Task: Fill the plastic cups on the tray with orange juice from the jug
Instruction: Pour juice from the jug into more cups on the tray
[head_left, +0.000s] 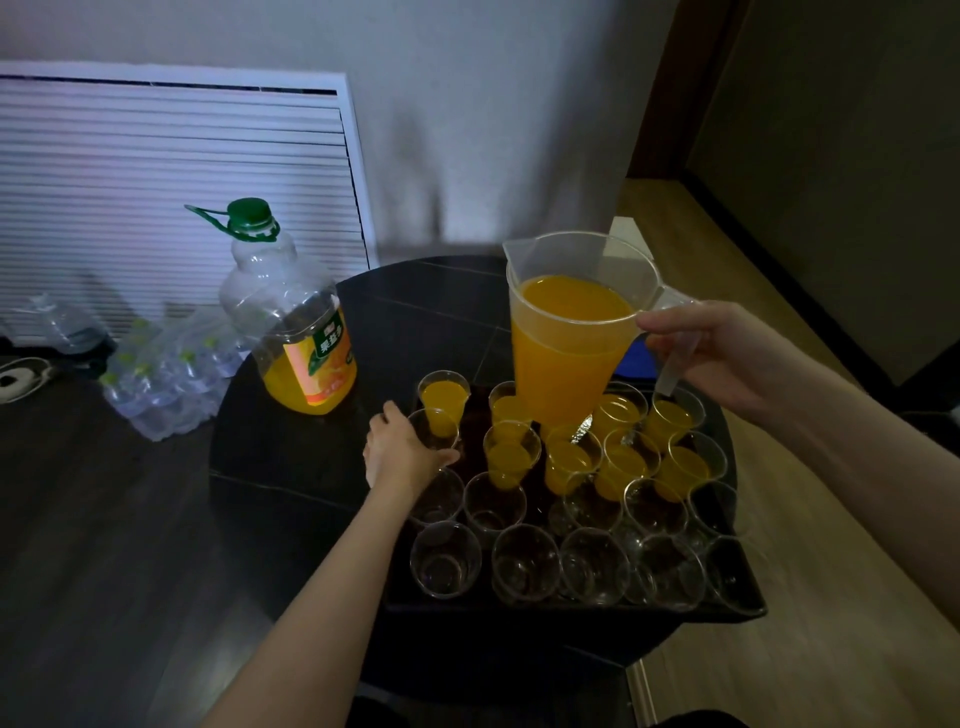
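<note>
Jug (569, 332): upright, spout away from the right hand.
Right hand (711, 353): grips its handle.
Left hand (402, 447): grasps a filled cup (435, 428).

- I see a dim room with a cool, bluish cast on the left; the louvred panel (171, 197) against the wall looks pale violet.
- The right side reads warmer, with light falling on the wooden floor (810, 519).
- The orange juice in the jug (569, 332) is the brightest, most saturated colour.
- The black tray (571, 608) and round table (291, 467) sink into near-black, detail lost.
- Small glints mark the rims of the empty cups (524, 564).
- Wide-angle bending curves straight lines near the edges.
- Soft shadow streaks smear the wall (467, 156).
</note>
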